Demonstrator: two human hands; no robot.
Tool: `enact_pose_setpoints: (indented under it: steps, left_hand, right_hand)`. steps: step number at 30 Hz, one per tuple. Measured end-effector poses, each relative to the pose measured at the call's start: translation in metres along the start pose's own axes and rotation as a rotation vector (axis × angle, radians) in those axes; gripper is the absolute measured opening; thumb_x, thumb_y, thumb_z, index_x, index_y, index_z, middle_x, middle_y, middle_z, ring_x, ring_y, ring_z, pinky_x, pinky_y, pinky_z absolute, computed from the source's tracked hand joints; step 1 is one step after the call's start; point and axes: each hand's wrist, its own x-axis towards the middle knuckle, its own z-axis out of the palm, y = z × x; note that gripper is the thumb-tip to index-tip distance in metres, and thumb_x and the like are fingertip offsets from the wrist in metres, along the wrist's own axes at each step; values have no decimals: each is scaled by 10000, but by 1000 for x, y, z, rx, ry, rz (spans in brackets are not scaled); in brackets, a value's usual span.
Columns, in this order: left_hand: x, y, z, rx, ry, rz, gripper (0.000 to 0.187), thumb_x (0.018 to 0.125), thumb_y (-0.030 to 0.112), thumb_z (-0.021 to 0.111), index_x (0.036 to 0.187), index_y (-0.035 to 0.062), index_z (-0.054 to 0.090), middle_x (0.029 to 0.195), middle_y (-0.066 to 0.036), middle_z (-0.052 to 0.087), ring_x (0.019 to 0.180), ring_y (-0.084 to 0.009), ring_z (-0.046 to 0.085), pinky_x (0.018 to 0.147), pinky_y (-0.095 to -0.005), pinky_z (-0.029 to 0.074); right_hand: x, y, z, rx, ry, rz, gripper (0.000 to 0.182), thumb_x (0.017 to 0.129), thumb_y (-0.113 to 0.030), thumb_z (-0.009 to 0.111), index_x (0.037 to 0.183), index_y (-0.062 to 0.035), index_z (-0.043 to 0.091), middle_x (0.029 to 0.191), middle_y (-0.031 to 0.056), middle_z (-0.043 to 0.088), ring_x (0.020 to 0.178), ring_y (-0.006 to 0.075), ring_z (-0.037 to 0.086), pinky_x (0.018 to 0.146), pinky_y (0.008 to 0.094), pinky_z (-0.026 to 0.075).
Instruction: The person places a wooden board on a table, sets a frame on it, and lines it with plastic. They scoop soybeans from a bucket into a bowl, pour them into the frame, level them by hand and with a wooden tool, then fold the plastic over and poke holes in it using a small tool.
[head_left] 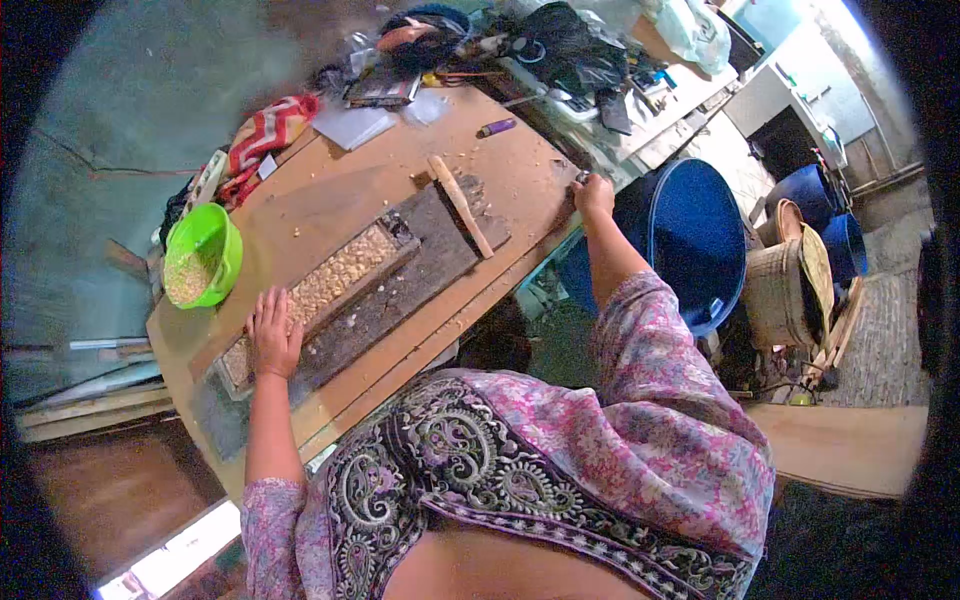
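Note:
My left hand [275, 335] lies flat, fingers stretched out, on a long narrow wooden mould [405, 235] near its lower left end. Pale, lumpy pieces [345, 270] that look like nuts or tempeh-like chunks fill the mould. Under it is a dark, worn board [385, 305]. A wooden stick [460, 207] lies across the board's far end. At the table's right edge, my right hand [596, 195] is closed around a small dark thing, too small to make out. A bright green bowl [228, 250] with pale grains stands tilted, left of my left hand.
The brown tabletop [330, 195] carries scattered crumbs, a purple lighter-like object [497, 127] and clear plastic sheets [355, 125]. A red-and-white cloth [270, 135] and black bags [570, 50] crowd the far edge. A large blue barrel [697, 245] stands close to the right, beside a woven basket [780, 290].

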Motion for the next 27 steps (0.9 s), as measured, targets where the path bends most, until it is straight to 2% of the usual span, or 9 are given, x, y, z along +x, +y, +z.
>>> enact_pose_setpoints:
  steps: [5,12,13,17,19,20,21,22,27]
  left_hand:
    - [0,1,-1,-8,7,-2,543,751,323,475,1226,81,369,1296,-113,318,1191,-312,283,962,-462,197]
    - [-2,-5,4,-9,13,-25,534,742,321,498,1220,112,382,1291,-102,329,1190,-297,293,954,-462,223]
    - [-2,-4,2,-8,-1,-33,537,744,326,497,1226,124,373,1292,-100,328,1190,-297,293,954,-466,221]
    - [-6,-1,-2,14,10,-38,543,765,343,476,1244,121,349,1294,-119,324,1202,-298,277,961,-467,208]
    - [-9,-1,-1,-4,12,-6,560,763,361,476,1252,127,338,1316,-115,287,1211,-306,257,954,-487,212]
    - [-11,-1,-3,-1,20,-11,560,763,361,476,1252,127,338,1316,-115,287,1211,-306,257,954,-487,212]
    - [-12,-2,-5,4,13,14,569,759,365,483,1257,135,331,1326,-106,270,1218,-306,243,956,-498,207]
    - [-13,-2,-6,8,5,41,579,755,369,490,1261,143,324,1335,-96,253,1225,-305,230,958,-509,202]
    - [-25,-9,-6,-66,8,23,616,724,429,519,1261,200,321,1343,-60,238,1241,-278,197,1001,-465,146]
  right_hand:
    - [10,7,6,28,21,-54,206,690,-267,585,797,-99,638,843,151,601,828,307,562,743,380,442]
    - [31,8,1,-118,-139,-180,274,746,-286,496,823,-45,602,788,189,600,763,360,575,635,420,446]
    - [22,-1,3,45,40,-323,258,747,-282,539,802,-38,605,685,145,603,675,293,589,563,374,446]
    - [-53,-101,-24,811,-505,-253,170,790,-191,537,732,-36,576,590,27,510,530,110,484,458,271,369]
    - [-113,-159,-33,916,-639,-485,162,799,-161,514,713,-33,562,626,22,517,554,98,463,488,258,362]
    - [-122,-172,-1,554,-559,-754,151,797,-152,505,750,-25,572,617,22,505,577,93,442,509,258,357]
    - [-172,-199,-10,657,-385,-900,168,789,-169,504,783,-13,567,581,58,490,579,124,454,527,295,373]
    - [-208,-224,-35,388,-509,-902,205,790,-223,490,762,-36,569,768,165,590,720,280,583,623,352,441]
    - [-286,-268,0,251,-481,-1073,191,770,-203,497,794,-19,546,734,178,561,716,371,545,617,435,433]
